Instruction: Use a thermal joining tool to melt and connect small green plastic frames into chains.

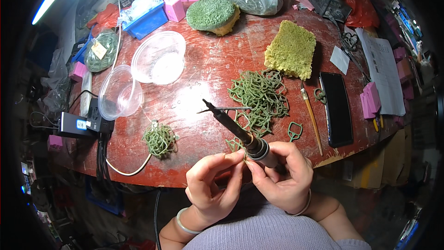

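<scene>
Near the table's front edge, my right hand (289, 171) grips a soldering iron (238, 132). Its dark shaft slants up and to the left over the table, with a thin prong near the tip. My left hand (215, 176) is closed beside it, thumb and forefinger pinched together and meeting the right fingertips. Whatever lies in that pinch is too small to make out. Just beyond the iron is a heap of green openwork wire-like pieces (263, 95). One loose green piece (294, 131) lies to its right, and a smaller green clump (159, 140) sits to the left.
Clear plastic tubs (121, 93) stand at the left, near a power adapter (76, 125) and cables. Farther back are a yellow sponge block (291, 48) and a round green-topped block (210, 14). A wooden-handled tool (312, 120) and a phone (336, 109) lie right.
</scene>
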A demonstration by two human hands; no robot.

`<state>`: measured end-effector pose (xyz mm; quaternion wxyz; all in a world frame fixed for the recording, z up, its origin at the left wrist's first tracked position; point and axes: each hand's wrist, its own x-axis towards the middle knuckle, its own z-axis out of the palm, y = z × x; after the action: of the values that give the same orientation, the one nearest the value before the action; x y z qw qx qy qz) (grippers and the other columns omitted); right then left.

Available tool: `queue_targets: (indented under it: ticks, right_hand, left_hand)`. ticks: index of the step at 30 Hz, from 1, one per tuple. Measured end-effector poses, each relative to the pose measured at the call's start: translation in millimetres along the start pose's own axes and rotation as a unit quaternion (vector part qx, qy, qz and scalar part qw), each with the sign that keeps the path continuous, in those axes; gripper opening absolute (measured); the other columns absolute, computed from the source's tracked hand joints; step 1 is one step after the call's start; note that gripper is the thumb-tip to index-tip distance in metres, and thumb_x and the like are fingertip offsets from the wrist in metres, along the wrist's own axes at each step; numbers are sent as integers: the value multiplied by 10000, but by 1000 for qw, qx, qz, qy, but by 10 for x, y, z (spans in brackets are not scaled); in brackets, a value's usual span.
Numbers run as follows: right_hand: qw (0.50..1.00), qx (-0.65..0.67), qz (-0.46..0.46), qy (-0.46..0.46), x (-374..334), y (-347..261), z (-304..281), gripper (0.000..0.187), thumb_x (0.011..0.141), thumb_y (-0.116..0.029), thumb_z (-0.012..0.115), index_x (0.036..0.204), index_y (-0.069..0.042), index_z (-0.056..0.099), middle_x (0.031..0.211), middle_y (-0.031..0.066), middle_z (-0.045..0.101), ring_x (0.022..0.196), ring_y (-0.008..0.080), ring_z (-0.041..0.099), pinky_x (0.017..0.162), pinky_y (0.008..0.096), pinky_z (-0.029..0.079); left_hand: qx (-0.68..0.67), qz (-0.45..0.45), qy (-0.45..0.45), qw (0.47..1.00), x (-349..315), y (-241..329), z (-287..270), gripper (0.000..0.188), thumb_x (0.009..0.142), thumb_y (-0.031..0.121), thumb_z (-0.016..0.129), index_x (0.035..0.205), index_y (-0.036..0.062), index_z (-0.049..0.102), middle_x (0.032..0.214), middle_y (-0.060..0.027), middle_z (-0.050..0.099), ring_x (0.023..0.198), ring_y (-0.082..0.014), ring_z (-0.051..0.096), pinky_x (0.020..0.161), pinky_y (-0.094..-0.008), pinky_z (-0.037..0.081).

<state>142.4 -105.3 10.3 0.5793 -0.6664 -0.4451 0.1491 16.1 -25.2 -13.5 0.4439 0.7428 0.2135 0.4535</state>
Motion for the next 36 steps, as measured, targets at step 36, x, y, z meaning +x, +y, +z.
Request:
queue_targets:
  ticks: [36]
  right_hand:
    - [990, 6, 119, 74, -133, 78, -282, 219, 848, 5, 715, 1017, 8, 576, 760, -51, 592, 615, -17, 458, 516, 165, 357]
  left_hand:
    - [348, -32, 199, 916, 225, -240, -679, 286, 861, -58, 660, 1119, 4, 553, 1036, -80, 637, 713, -95, 572, 540, -213, 446]
